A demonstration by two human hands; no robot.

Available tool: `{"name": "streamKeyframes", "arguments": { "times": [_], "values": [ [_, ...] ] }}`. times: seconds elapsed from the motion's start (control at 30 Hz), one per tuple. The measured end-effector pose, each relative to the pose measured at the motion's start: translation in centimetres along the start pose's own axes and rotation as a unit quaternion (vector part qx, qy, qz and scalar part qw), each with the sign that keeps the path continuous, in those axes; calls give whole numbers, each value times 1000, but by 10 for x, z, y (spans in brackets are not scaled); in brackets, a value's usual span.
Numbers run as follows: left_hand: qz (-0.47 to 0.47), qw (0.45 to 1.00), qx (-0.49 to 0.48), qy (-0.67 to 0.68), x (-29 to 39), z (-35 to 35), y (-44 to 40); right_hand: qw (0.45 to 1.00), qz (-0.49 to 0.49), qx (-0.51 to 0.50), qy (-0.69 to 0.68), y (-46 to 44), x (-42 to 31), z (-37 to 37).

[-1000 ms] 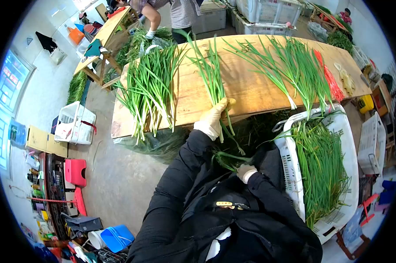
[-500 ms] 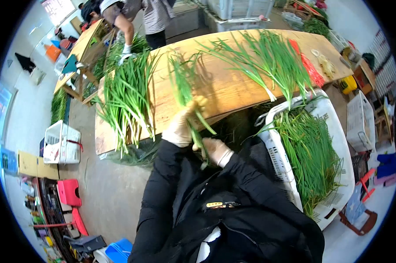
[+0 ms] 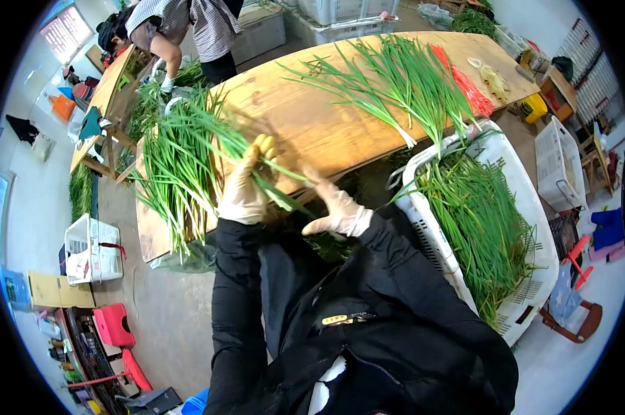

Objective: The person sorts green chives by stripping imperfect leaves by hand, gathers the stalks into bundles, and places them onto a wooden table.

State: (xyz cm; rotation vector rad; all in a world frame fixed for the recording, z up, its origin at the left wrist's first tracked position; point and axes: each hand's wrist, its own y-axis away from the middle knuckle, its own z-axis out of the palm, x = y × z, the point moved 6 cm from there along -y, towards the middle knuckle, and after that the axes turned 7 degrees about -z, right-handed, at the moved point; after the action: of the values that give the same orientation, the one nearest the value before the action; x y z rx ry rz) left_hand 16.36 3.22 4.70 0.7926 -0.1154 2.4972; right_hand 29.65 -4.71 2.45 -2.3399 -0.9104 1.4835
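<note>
My left hand [image 3: 245, 190], in a pale glove with yellowish fingers, is closed around a small bunch of scallions [image 3: 219, 135]. Their leaves point to the upper left, over the table's near edge, and the stem ends stick out toward my right hand. My right hand [image 3: 337, 209], also gloved, is open beside those ends with thumb and fingers apart; its fingertips are slightly blurred. Left of my left hand, a larger pile of scallions [image 3: 178, 169] lies on the wooden table [image 3: 285, 104], white ends toward me. Another spread of scallions [image 3: 413, 83] lies at the table's right.
A white plastic crate [image 3: 516, 145] full of green leaves [image 3: 482, 228] stands at my right. A red plastic bag [image 3: 468, 86] and a pale glove [image 3: 492, 79] lie on the table's far right. Another person [image 3: 188, 31] bends over greens at the upper left. A white basket [image 3: 95, 249] stands left.
My left hand has moved left and up with its scallions, which now slant over the left pile. My right hand has opened and come away from the stem ends. The view has shifted slightly.
</note>
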Motion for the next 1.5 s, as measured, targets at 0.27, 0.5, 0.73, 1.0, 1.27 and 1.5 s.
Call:
{"name": "streamKeyframes", "arguments": {
  "times": [0.27, 0.5, 0.73, 1.0, 1.27, 1.5],
  "values": [
    [-43, 993, 77, -83, 11, -11, 4, 990, 129, 53, 27, 88, 51, 82],
    [-10, 987, 118, -108, 72, -45, 4, 912, 254, -163, 278, 135, 112, 62],
    [87, 975, 116, -170, 142, -48, 26, 834, 550, -45, -14, 172, 133, 1],
    [141, 562, 381, -720, 135, -150, 26, 956, 222, 88, 171, 85, 57, -93],
    [53, 262, 445, -855, 96, -138, 41, 828, 304, 69, 467, 40, 144, -183],
    [365, 669, 147, -631, 64, -54, 53, 901, 226, 271, -253, 37, 107, -121]
  ]
}}
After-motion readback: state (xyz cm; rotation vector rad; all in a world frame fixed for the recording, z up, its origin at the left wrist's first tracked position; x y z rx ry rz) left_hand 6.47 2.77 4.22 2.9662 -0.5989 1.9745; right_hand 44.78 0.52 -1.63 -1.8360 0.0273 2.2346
